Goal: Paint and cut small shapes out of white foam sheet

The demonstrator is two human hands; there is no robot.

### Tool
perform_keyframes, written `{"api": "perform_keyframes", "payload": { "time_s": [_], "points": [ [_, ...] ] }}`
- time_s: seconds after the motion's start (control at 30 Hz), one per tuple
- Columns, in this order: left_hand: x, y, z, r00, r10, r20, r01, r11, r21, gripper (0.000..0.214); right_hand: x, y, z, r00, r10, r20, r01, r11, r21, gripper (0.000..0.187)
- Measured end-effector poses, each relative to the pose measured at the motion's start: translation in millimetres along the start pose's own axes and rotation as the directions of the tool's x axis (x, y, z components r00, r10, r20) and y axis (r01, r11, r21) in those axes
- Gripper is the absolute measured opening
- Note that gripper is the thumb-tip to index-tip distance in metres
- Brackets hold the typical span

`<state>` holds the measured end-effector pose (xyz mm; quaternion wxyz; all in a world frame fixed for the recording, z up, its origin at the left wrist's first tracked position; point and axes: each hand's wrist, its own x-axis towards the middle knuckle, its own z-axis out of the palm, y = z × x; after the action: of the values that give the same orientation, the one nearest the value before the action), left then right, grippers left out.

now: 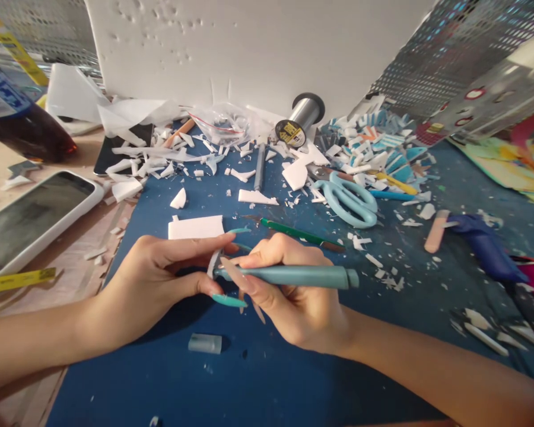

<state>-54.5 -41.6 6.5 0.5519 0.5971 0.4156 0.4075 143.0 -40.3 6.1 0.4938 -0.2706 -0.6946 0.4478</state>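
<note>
My right hand [300, 290] is closed around a grey-teal marker [307, 277], its barrel pointing right and its tip turned left. Between the thumb and fingers of my left hand [146, 287], a small pale grey-white piece [214, 263] is pinched, partly hidden by the fingertips. The marker's tip is at this piece; contact is hard to make out. Below the hands, a translucent cap [205, 343] lies on the blue mat [169, 391]. Just behind my left hand is a flat white strip [196, 227]. A green-handled craft knife [300, 233] lies beyond my right hand.
Light-blue scissors [353, 204], a wire spool [300, 121] and a heap of foam scraps [382, 145] lie behind. A phone [35, 216] and a dark drink bottle [24, 124] are left. A blue glue gun [485, 243] is right. A white board [258, 53] stands at the back.
</note>
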Motion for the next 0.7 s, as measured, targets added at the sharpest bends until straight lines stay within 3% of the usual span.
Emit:
{"api": "perform_keyframes", "payload": {
  "time_s": [0.23,0.43,0.5,0.57,0.7],
  "points": [
    [-5.2,-5.9,-3.0,0.982,0.183,0.051,-0.190,0.950,0.248,0.039,-5.6,-0.4,8.0,0.984,0.160,-0.081,-0.156,0.986,0.063,0.031],
    [-7.2,-7.7,-7.5,0.952,0.295,0.079,-0.301,0.863,0.405,0.040,-5.3,0.1,9.1,0.976,0.208,-0.061,-0.190,0.957,0.218,0.018],
    [-8.2,-7.4,-7.8,0.943,0.325,0.076,-0.319,0.812,0.489,0.039,-4.3,0.4,8.3,0.955,0.293,-0.042,-0.262,0.902,0.343,0.016],
    [-9.8,-7.8,-5.9,0.937,0.345,0.056,-0.318,0.775,0.546,0.042,-3.0,1.0,7.0,0.909,0.417,0.013,-0.370,0.793,0.484,0.021],
    [-14.7,-15.8,-4.8,0.936,0.351,0.016,-0.306,0.791,0.529,0.066,1.6,4.5,2.6,0.805,0.579,0.130,-0.512,0.566,0.646,0.030]
  ]
}}
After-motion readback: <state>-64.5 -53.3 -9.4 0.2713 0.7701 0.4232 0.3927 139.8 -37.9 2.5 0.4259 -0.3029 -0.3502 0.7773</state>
